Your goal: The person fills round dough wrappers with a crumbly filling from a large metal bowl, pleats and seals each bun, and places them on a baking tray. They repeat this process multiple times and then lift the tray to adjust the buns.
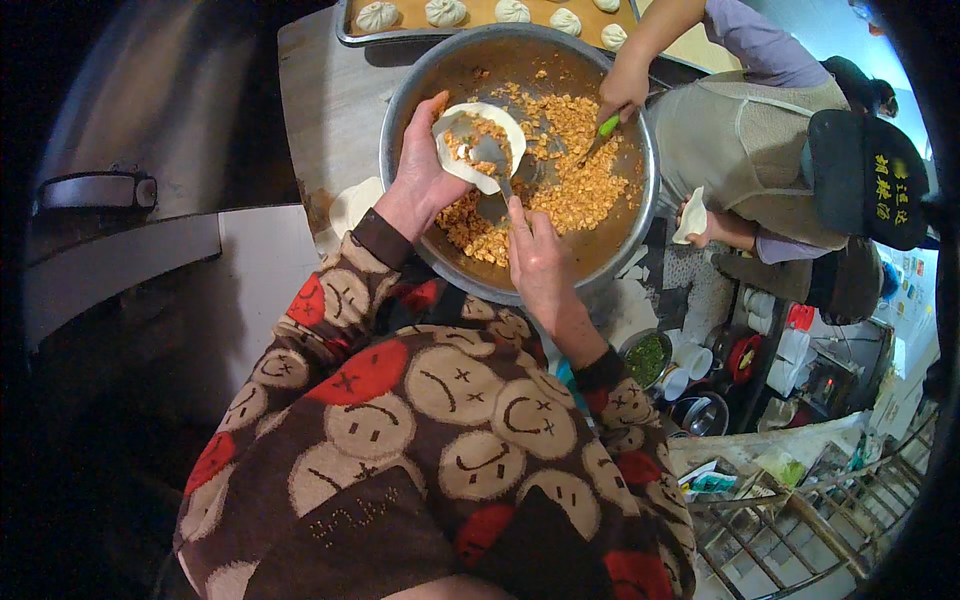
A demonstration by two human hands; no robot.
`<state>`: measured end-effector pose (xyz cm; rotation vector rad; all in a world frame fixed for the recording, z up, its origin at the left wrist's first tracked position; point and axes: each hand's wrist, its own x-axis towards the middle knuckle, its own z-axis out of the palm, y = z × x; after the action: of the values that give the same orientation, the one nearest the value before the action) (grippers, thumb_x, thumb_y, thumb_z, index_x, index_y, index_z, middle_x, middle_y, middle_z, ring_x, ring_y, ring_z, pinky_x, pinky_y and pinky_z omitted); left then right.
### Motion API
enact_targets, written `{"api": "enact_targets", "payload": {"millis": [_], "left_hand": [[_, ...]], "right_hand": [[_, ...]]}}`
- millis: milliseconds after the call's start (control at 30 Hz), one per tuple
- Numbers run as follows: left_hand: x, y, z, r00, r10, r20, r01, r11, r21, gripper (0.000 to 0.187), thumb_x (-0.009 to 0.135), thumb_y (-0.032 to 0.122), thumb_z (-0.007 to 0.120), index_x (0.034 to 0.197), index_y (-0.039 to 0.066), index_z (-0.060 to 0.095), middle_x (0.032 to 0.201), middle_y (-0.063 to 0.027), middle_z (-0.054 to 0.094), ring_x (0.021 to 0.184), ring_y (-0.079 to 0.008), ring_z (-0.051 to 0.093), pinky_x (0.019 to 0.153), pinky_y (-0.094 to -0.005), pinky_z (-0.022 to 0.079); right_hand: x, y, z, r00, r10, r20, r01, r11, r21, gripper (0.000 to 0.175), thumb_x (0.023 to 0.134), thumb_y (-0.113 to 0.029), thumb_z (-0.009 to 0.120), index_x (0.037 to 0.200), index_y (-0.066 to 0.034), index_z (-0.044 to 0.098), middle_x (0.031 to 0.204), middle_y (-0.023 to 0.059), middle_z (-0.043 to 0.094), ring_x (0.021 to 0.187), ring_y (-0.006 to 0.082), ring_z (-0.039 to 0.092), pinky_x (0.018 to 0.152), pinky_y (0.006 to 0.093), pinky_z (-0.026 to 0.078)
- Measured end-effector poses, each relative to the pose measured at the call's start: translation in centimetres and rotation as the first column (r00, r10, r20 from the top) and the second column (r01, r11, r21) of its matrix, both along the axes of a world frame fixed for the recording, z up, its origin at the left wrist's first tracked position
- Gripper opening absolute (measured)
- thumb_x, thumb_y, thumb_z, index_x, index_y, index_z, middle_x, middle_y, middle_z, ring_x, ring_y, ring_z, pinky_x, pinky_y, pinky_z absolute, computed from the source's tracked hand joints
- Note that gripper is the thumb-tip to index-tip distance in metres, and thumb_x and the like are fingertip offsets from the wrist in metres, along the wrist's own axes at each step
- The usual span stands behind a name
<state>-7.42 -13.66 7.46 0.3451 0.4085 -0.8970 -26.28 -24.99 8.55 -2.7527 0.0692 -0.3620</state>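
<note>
My left hand (pixel 427 161) holds a round dough wrapper (pixel 517 135) over the left side of a large metal bowl (pixel 391 112). Crumbly orange-brown filling (pixel 577 191) covers much of the bowl's bottom, and some of it lies on the wrapper. In my right hand (pixel 541 262) is the handle of a metal spoon (pixel 491 154), whose bowl rests in the filling on the wrapper. A co-worker's hand (pixel 626 86) grips a green-handled utensil (pixel 609 126) that dips into the same filling at the right. Their other hand (pixel 699 234) carries another dough wrapper (pixel 693 216).
Pleated buns (pixel 445 12) sit on a lined tray (pixel 346 22) behind the bowl. More dough wrappers (pixel 352 204) lie on the table (pixel 315 97) at left. To the right are a bowl of chopped greens (pixel 646 358), white containers (pixel 691 361) and a metal railing (pixel 780 525).
</note>
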Motion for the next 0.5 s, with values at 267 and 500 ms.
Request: {"api": "enact_targets", "payload": {"millis": [267,500], "left_hand": [[1.7,0.8,-1.1,0.996,0.042,0.075,-0.039,0.999,-0.031,0.053,0.098,0.043,0.049,0.128,0.0,0.058,0.129,-0.0179,0.063,0.118,-0.0331,0.06,0.106,-0.0489,0.045],[1.6,1.0,-1.5,0.989,-0.12,0.086,0.13,0.983,-0.131,0.049,0.099,0.04,0.049,0.127,0.001,0.058,0.126,-0.0178,0.065,0.116,-0.0321,0.063,0.105,-0.0477,0.047]], "right_hand": [[-5.7,-2.3,1.7,0.971,-0.085,-0.224,0.079,0.996,-0.038,0.049,0.086,-0.003,0.063,0.135,-0.0047,0.056,0.101,0.015,0.059,0.086,0.0339,0.063,0.072,0.0445,0.054],[-2.9,-3.7,-3.8,0.886,-0.173,-0.43,0.028,0.946,-0.323,0.024,0.09,-0.012,0.061,0.107,0.0035,0.068,0.093,0.0189,0.063,0.084,0.0366,0.063,0.073,0.0437,0.053]]}}
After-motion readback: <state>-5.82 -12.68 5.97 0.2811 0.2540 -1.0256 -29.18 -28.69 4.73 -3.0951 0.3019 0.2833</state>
